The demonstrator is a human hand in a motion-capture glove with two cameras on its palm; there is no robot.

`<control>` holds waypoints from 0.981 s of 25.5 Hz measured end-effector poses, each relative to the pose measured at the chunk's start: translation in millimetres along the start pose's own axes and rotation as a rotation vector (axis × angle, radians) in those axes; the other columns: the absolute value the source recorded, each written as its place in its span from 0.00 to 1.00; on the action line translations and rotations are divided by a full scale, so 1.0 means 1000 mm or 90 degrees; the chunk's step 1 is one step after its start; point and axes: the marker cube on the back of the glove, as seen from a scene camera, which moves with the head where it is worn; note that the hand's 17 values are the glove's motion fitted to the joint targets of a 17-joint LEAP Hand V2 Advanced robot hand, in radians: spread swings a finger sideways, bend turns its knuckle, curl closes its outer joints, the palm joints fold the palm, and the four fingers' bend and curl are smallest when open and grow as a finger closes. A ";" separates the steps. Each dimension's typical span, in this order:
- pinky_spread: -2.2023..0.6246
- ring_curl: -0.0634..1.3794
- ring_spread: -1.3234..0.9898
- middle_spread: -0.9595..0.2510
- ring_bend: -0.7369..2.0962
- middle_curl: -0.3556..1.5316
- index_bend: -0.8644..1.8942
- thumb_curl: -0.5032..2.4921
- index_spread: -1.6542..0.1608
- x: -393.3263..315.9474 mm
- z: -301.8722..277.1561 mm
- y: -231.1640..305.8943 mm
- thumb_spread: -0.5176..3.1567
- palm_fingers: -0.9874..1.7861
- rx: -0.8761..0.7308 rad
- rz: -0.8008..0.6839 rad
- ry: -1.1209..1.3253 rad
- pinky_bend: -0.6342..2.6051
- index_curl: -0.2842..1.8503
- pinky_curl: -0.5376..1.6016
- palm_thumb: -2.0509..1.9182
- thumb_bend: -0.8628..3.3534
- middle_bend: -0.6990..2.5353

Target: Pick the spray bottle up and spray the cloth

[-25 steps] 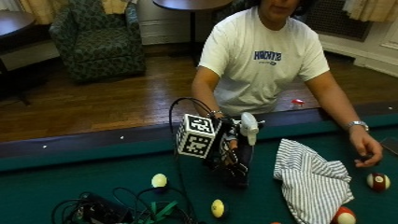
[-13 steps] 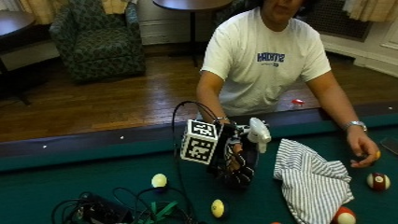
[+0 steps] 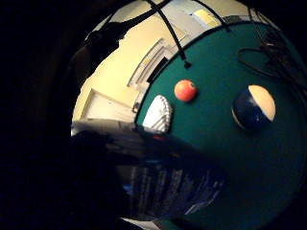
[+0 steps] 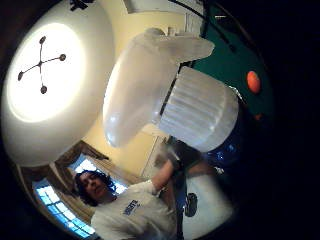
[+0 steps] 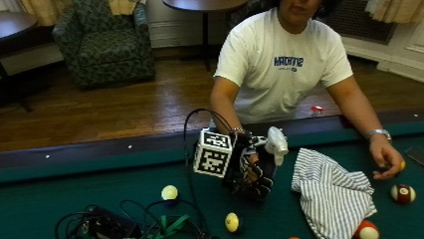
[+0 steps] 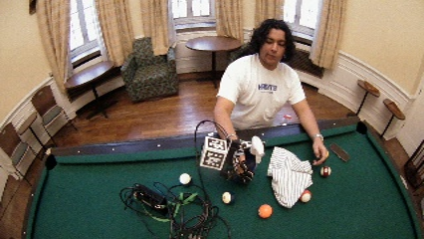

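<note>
Closest to the camera on the green worktop (image 5: 73, 199) there's a tangle of black cables (image 5: 112, 226) plus two yellowish balls (image 5: 169, 192), and just behind those is the gloved right hand (image 5: 255, 172). Its grip is clamped around the spray bottle (image 5: 268, 154), fingers curled round the body, with the white trigger head (image 5: 276, 141) sticking up above the knuckles and facing the cloth. The thumb-side palm view backs that up: the trigger head and ribbed collar fill it, so the bottle is right up against the palm. The bottle looks like it's off the felt or barely above it, can't say for sure.

The striped cloth (image 5: 334, 191) lies crumpled just beside the bottle, on the person's left, not touching it as far as I can tell. A few more balls sit around it, one red-and-white ball (image 5: 366, 230) at its near edge, a striped one (image 5: 402, 193) past it. The bare left hand (image 5: 387, 159) rests on the felt beyond the cloth.

So my read: pickup is basically done and we're at the aiming stage. Next it needs the nozzle pointed at the cloth and a finger on the trigger.

Containers: just the bottle. Its body is dark blue with a label; how much liquid is inside I can't make out.
</note>
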 end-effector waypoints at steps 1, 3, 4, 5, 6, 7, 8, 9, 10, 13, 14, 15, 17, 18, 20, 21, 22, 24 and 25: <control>0.84 0.26 0.53 0.71 0.45 0.38 0.35 0.29 0.71 0.001 0.000 0.001 0.36 0.48 0.000 -0.001 -0.003 0.33 0.20 0.41 0.68 0.20 0.32; 0.84 0.26 0.53 0.71 0.46 0.38 0.35 0.29 0.71 0.002 -0.001 0.003 0.36 0.48 0.002 -0.004 -0.007 0.34 0.20 0.41 0.68 0.20 0.32; 0.84 0.26 0.53 0.71 0.46 0.38 0.35 0.29 0.71 0.003 -0.002 0.004 0.36 0.48 0.003 -0.006 -0.008 0.33 0.20 0.41 0.69 0.20 0.32; 0.83 0.26 0.52 0.71 0.46 0.38 0.35 0.29 0.71 0.003 -0.003 0.005 0.36 0.48 0.006 -0.010 -0.008 0.33 0.20 0.41 0.69 0.20 0.32; 0.83 0.26 0.52 0.71 0.46 0.38 0.35 0.29 0.71 0.004 -0.003 0.006 0.36 0.48 0.008 -0.015 -0.006 0.33 0.20 0.41 0.69 0.20 0.32; 0.83 0.27 0.52 0.70 0.46 0.38 0.35 0.29 0.71 0.005 -0.004 0.006 0.36 0.48 0.011 -0.021 -0.002 0.33 0.20 0.41 0.69 0.20 0.32; 0.83 0.27 0.52 0.70 0.46 0.38 0.35 0.29 0.71 0.006 -0.004 0.007 0.36 0.49 0.014 -0.028 0.005 0.33 0.19 0.41 0.70 0.20 0.32; 0.82 0.27 0.52 0.70 0.46 0.38 0.34 0.29 0.71 0.007 -0.003 0.008 0.36 0.49 0.015 -0.034 0.016 0.33 0.19 0.41 0.70 0.20 0.32; 0.82 0.27 0.51 0.70 0.46 0.38 0.34 0.29 0.71 0.009 -0.002 0.008 0.36 0.49 0.014 -0.038 0.030 0.33 0.19 0.41 0.70 0.20 0.32; 0.82 0.27 0.51 0.69 0.47 0.38 0.34 0.29 0.71 0.015 0.004 0.009 0.36 0.50 0.006 -0.043 0.058 0.33 0.19 0.41 0.71 0.20 0.33; 0.81 0.27 0.50 0.69 0.47 0.38 0.34 0.29 0.71 0.016 0.006 0.008 0.36 0.50 0.005 -0.043 0.061 0.33 0.19 0.41 0.71 0.20 0.33; 0.81 0.27 0.50 0.69 0.47 0.38 0.34 0.29 0.71 0.016 0.008 0.007 0.36 0.51 0.005 -0.045 0.063 0.33 0.19 0.41 0.71 0.20 0.33; 0.81 0.27 0.50 0.69 0.47 0.38 0.34 0.29 0.71 0.016 0.011 0.005 0.36 0.51 0.004 -0.047 0.068 0.33 0.19 0.41 0.71 0.20 0.33; 0.81 0.27 0.50 0.69 0.48 0.38 0.34 0.29 0.71 0.016 0.011 0.004 0.36 0.51 0.003 -0.046 0.071 0.33 0.19 0.41 0.71 0.20 0.33; 0.80 0.28 0.49 0.69 0.49 0.38 0.34 0.29 0.71 0.017 0.012 0.002 0.36 0.52 -0.002 -0.041 0.076 0.32 0.19 0.41 0.71 0.20 0.33; 0.80 0.28 0.49 0.69 0.49 0.38 0.33 0.29 0.71 0.017 0.012 0.002 0.36 0.52 -0.004 -0.038 0.079 0.32 0.19 0.41 0.71 0.20 0.32; 0.81 0.28 0.49 0.68 0.50 0.38 0.33 0.29 0.71 0.017 0.011 0.003 0.36 0.53 -0.006 -0.035 0.082 0.33 0.19 0.41 0.71 0.20 0.32; 0.81 0.29 0.49 0.68 0.51 0.38 0.33 0.29 0.71 0.017 0.008 0.003 0.36 0.54 -0.010 -0.031 0.091 0.33 0.18 0.41 0.71 0.20 0.32; 0.80 0.28 0.49 0.67 0.51 0.38 0.34 0.29 0.71 0.017 0.007 0.003 0.36 0.55 -0.011 -0.030 0.096 0.32 0.19 0.41 0.71 0.20 0.33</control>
